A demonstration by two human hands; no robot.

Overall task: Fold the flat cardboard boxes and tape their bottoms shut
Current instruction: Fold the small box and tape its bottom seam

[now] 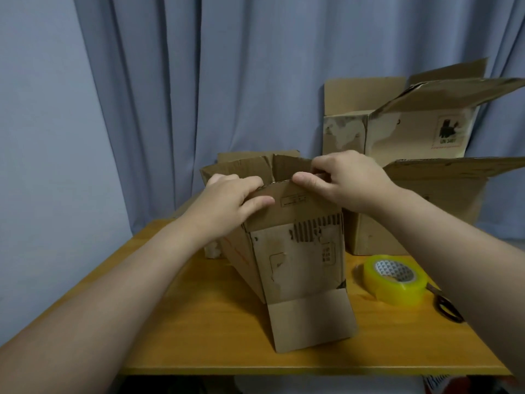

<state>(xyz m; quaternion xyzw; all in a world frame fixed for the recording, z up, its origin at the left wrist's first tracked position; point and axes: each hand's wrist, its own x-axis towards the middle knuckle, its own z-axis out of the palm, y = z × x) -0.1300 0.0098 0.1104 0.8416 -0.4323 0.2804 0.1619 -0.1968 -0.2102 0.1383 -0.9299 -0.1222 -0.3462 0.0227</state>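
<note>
A worn brown cardboard box stands opened up in the middle of the wooden table, its top flaps raised and one bottom flap lying flat toward me. My left hand grips the near top flap at its left corner. My right hand pinches the same flap's upper edge at the right, thumb in front and fingers behind. A roll of clear yellowish tape lies on the table to the right of the box, just under my right forearm.
Two assembled open boxes stand at the back right, the taller one behind the lower one. Dark scissors lie beside the tape. A blue curtain hangs behind the table. Crumpled white paper sits left of the box.
</note>
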